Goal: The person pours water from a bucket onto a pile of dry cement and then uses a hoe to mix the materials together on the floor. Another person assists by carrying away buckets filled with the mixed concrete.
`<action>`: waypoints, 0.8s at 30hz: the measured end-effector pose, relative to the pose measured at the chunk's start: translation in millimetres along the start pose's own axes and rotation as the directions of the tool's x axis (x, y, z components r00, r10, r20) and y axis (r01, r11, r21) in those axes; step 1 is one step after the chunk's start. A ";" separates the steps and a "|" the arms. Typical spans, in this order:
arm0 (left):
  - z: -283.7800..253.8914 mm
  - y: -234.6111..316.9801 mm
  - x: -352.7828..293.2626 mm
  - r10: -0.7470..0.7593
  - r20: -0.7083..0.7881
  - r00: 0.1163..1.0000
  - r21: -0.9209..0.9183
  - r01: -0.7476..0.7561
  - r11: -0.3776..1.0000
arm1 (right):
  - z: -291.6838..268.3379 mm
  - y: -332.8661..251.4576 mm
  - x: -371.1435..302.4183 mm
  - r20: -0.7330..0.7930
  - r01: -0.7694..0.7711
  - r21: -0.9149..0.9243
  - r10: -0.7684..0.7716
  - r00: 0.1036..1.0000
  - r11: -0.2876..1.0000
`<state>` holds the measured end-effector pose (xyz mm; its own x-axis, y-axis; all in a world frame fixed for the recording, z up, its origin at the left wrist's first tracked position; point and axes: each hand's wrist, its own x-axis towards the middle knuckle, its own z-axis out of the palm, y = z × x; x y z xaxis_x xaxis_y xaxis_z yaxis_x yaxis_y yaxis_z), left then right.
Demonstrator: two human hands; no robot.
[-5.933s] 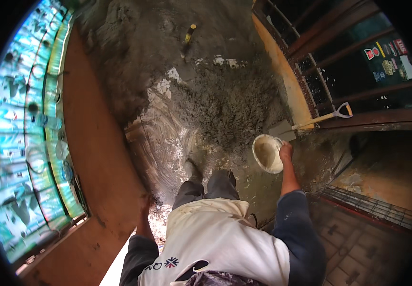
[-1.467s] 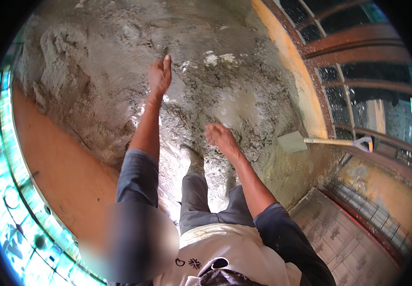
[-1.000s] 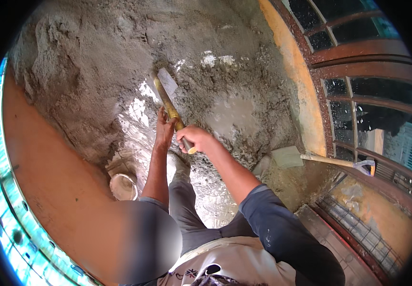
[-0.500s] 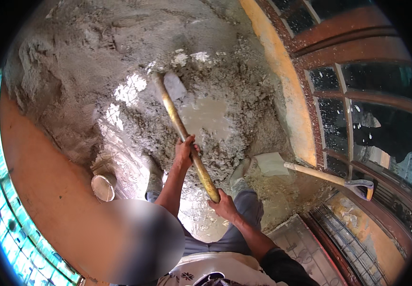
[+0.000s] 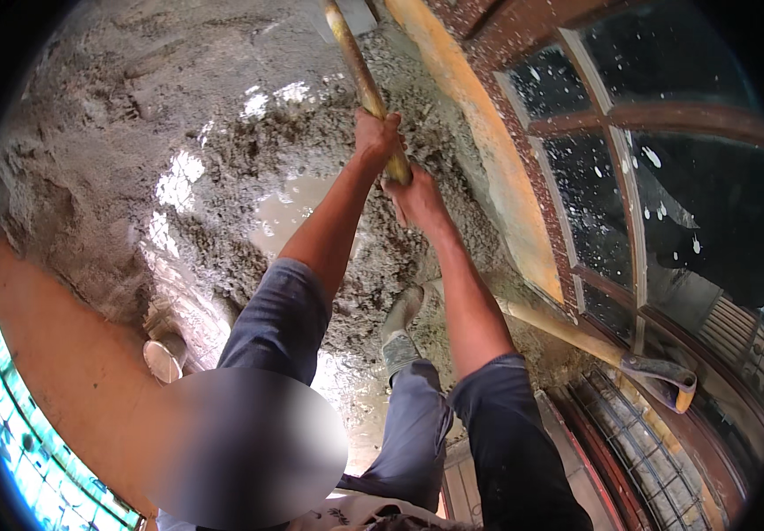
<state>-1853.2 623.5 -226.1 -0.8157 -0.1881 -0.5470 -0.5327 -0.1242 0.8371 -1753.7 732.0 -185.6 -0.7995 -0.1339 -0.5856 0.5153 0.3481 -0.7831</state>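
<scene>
A hoe (image 5: 357,64) with a worn, yellowish wooden handle reaches away from me. Its flat grey blade is at the top edge of the view, partly cut off, over the far side of a wet mortar heap (image 5: 222,150). My left hand (image 5: 376,138) is wrapped round the handle's lower part. Close behind it, my right hand (image 5: 417,198) grips the butt end. Both arms stretch forward. Under my left forearm lies a puddle of grey water (image 5: 291,205) within the lumpy mix.
On the right, a shovel (image 5: 568,332) lies with its grip towards a glazed brown window frame (image 5: 607,168). A small pail (image 5: 165,359) sits at lower left by an orange wall (image 5: 63,345). Wire mesh (image 5: 652,442) lies lower right. My muddy boot (image 5: 402,311) stands beside the mix.
The hoe has moved forward and up, away from me, its blade now at the far edge. Both hands went with it and are closer together. The view has shifted.
</scene>
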 end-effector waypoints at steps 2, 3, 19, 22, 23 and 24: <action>4.9 -12.6 16.5 -0.029 -0.058 0.998 0.216 0.041 0.976 | -2.1 -10.5 12.9 0.071 -0.065 0.138 0.056 0.996 0.988; 42.9 -20.6 20.0 -0.047 -0.030 0.998 0.322 0.054 0.945 | -19.2 47.8 25.3 -0.132 0.047 0.006 -0.046 0.990 0.999; -86.8 -6.0 -117.9 -0.326 0.442 0.836 0.276 0.220 0.936 | 101.8 -44.4 -154.0 -0.140 -0.272 0.197 0.302 0.943 0.942; -126.5 11.5 -163.9 -0.488 0.418 0.766 0.014 0.531 0.847 | 135.4 -60.8 -215.1 -0.262 -0.202 -0.181 0.151 0.953 0.962; -143.5 -8.7 -165.1 -0.479 0.459 0.749 -0.218 0.617 0.756 | 151.8 -62.5 -241.7 -0.242 -0.191 -0.238 0.133 0.961 0.952; -159.0 -23.3 -168.2 -0.466 0.448 0.763 -0.250 0.607 0.754 | 165.7 -59.2 -270.4 -0.229 -0.185 -0.291 0.119 0.966 0.939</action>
<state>-1667.7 503.2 -153.8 -0.4754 0.3512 -0.8066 -0.8407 -0.4516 0.2989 -1516.9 593.9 -15.6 -0.7819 0.1250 -0.6108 0.5414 0.6219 -0.5658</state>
